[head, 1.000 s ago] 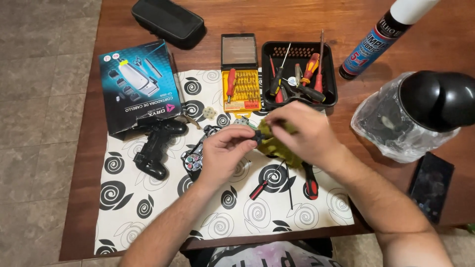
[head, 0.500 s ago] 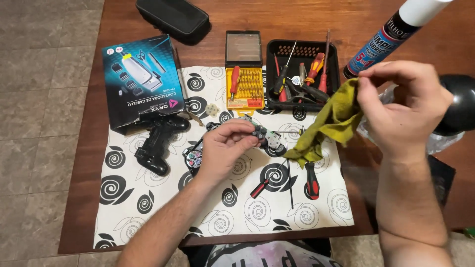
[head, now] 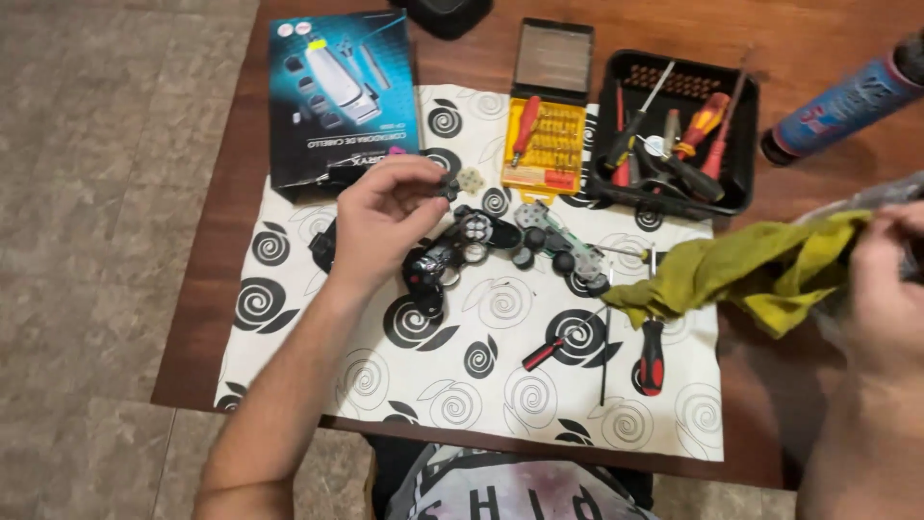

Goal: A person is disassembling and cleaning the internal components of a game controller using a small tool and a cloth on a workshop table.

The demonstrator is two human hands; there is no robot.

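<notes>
Our left hand [head: 380, 223] pinches a small pad [head: 469, 180] left of centre, above the opened controller [head: 462, 252] on the table [head: 808, 39]. Our right hand [head: 890, 279], at the right edge, grips the yellow cloth [head: 746, 274]; its trailing end could sweep loose parts off the circuit board [head: 558, 246].

A home repair corner: a wooden counter [head: 289, 144] on a tiled floor [head: 106, 241], spread with a swirl-patterned cloth [head: 462, 385], screwdriver tray [head: 674, 125] and yellow bit set [head: 544, 144].
</notes>
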